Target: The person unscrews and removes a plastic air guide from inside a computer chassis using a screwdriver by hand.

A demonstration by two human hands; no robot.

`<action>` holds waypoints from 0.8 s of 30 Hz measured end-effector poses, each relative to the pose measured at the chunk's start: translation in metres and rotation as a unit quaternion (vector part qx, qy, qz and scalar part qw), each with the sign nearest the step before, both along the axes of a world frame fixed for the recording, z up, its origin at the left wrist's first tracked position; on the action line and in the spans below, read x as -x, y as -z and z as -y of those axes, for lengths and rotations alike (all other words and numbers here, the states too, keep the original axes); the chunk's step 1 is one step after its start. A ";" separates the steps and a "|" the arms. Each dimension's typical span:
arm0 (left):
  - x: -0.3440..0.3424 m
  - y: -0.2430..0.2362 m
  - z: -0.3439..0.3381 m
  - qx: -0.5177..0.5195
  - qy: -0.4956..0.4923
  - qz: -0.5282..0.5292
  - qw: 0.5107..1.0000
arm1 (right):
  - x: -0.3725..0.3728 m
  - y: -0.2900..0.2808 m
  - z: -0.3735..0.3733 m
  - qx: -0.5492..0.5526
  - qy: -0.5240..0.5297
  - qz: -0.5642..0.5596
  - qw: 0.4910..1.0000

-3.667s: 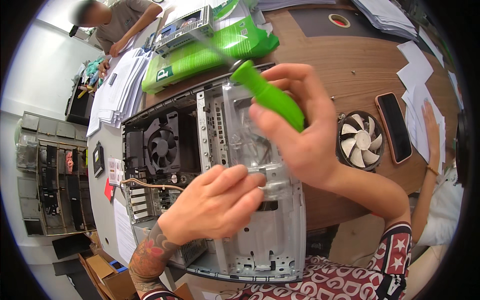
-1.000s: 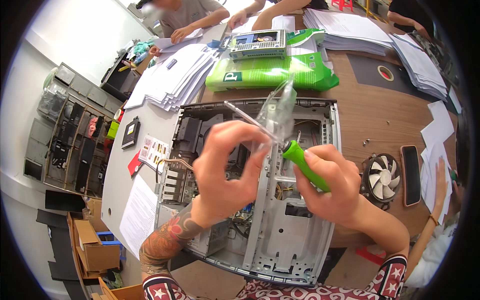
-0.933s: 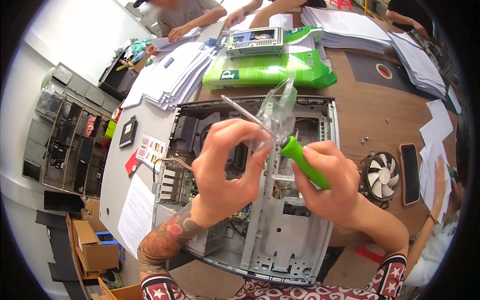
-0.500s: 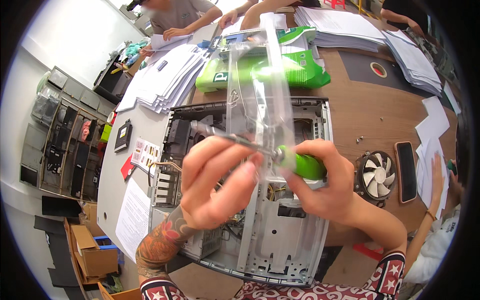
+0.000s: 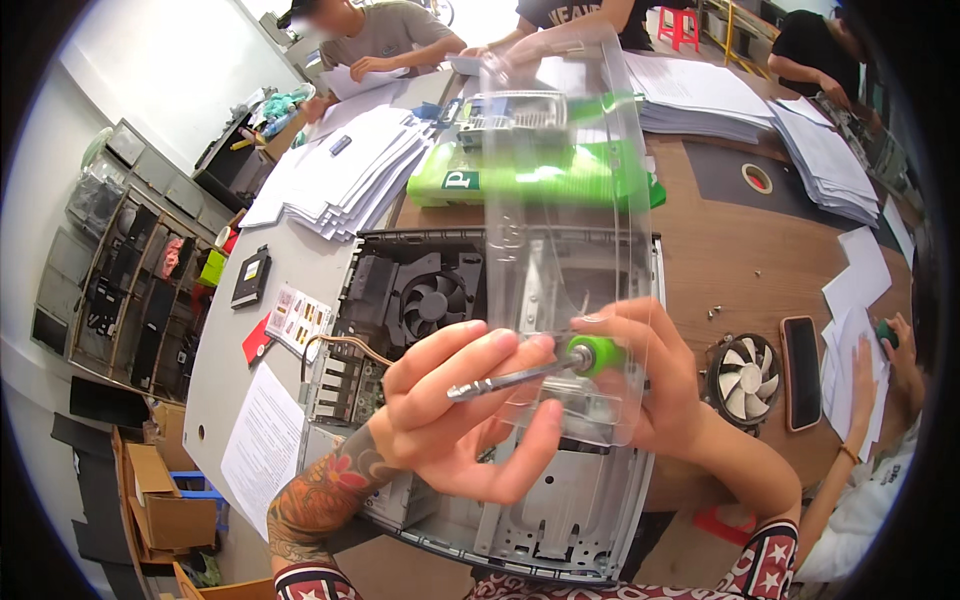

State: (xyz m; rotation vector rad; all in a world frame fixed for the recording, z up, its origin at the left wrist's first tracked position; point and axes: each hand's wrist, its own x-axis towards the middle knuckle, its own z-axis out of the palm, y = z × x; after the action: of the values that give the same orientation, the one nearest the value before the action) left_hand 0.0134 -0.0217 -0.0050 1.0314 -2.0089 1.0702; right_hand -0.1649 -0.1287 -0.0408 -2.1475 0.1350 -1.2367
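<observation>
Screwdriver (image 5: 500,383) is up over the open computer case (image 5: 570,510), shaft angled to the case's left side, green handle in my right hand (image 5: 655,380), fingers curled round it. Clear plastic package (image 5: 560,250) stands up above the case too, its lower part between my hands, touching my right fingers. My left hand (image 5: 435,425) sits under the shaft, fingers bent, fingertips at the package edge, thumb spread away from them; can't tell if they pinch the plastic. White-bladed fan (image 5: 742,378) lies just right of the case, phone (image 5: 801,373) beyond it. Green bag (image 5: 540,185) behind the case; black drive (image 5: 251,277) to its left.
</observation>
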 end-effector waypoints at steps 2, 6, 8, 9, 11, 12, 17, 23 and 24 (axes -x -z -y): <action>0.006 -0.001 0.002 -0.031 0.045 -0.089 0.995 | 0.003 0.002 -0.002 0.007 -0.001 0.005 1.000; 0.007 0.000 0.002 -0.107 0.082 -0.151 0.979 | 0.004 0.007 -0.001 0.028 -0.001 0.019 0.999; 0.007 -0.002 0.003 -0.106 0.079 -0.147 0.980 | 0.005 0.008 -0.001 0.024 -0.002 0.018 1.000; 0.007 -0.003 0.002 -0.107 0.074 -0.141 0.981 | 0.005 0.008 0.000 0.028 -0.004 0.020 0.999; 0.009 -0.001 0.002 -0.080 0.090 -0.118 0.986 | 0.007 0.007 0.001 0.033 -0.003 0.022 0.999; 0.012 -0.001 0.002 -0.051 0.103 -0.095 0.989 | 0.009 0.006 0.002 0.039 -0.032 0.042 0.998; 0.020 0.008 -0.006 -0.060 0.134 -0.052 0.988 | 0.016 0.013 0.009 0.039 -0.096 0.059 0.993; 0.013 0.012 -0.002 -0.057 0.095 -0.025 0.994 | 0.015 0.014 0.009 -0.105 -0.162 0.034 0.981; 0.011 0.011 -0.002 -0.070 0.093 -0.005 0.993 | 0.015 0.012 0.010 -0.102 -0.165 0.039 0.980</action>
State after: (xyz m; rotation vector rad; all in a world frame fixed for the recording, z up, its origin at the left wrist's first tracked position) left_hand 0.0028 -0.0194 -0.0155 0.8956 -2.1489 0.8347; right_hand -0.1798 -0.1384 -0.0524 -1.8521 -0.1204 -1.0608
